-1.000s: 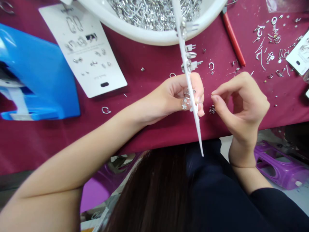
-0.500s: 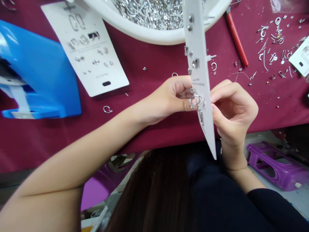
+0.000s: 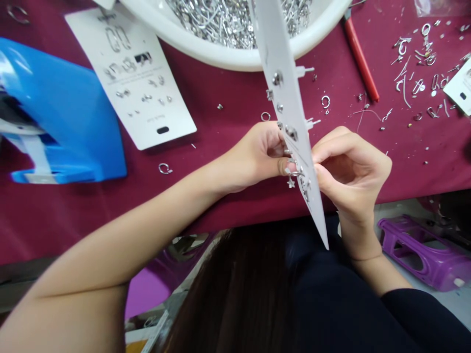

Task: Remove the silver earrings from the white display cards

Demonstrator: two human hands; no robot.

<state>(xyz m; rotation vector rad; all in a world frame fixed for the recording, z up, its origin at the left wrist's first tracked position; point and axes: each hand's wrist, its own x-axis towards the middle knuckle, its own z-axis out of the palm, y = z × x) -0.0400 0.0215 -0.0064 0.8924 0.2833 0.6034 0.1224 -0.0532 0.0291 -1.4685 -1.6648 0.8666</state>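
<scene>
A white earring card (image 3: 283, 54) stands nearly edge-on between my hands, tilted, with several silver studs and hoops on its left face and clear backs sticking out on the right. My left hand (image 3: 265, 154) has its thumb and fingers closed on a silver hoop earring (image 3: 295, 173) with a small star charm, against the card's left face. On the other face, the thumb and index finger of my right hand (image 3: 348, 164) are pinched together at the card's surface. What those fingertips hold is too small to make out.
Behind the card is a white bowl (image 3: 228, 59) of silver jewellery parts. A second earring card (image 3: 147, 110) and a blue device (image 3: 69, 113) lie left. Red-handled pliers (image 3: 360, 59), scattered earrings (image 3: 417, 87) and another card (image 3: 459, 90) are at right.
The held card has tilted, its upper end shifting left, and its decorated face shows more. The star charm now hangs below my left thumb. Both hands have moved slightly left.
</scene>
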